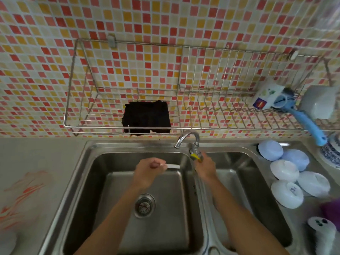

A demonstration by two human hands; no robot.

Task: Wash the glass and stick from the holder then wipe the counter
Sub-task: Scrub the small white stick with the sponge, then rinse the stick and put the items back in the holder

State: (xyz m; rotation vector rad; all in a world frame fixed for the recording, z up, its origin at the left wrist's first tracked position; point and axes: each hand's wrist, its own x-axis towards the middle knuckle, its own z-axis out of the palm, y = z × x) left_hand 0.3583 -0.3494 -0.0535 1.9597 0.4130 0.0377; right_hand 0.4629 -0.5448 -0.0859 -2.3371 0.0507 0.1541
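Over the left basin of the sink point(95, 162), the left hand point(147, 172) is curled into a fist around one end of the white stick point(172, 166). The stick juts out to the right past the thumb and fingers, level, below the tap point(185, 138). The right hand point(205, 167) reaches to the tap's base, fingers curled on its yellow handle point(196, 157). A black cloth point(147, 116) lies on the wall rack point(110, 126) behind.

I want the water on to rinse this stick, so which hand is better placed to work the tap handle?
Right. The right hand is already at the yellow tap handle below the faucet, while the left hand grips the white stick over the left basin.
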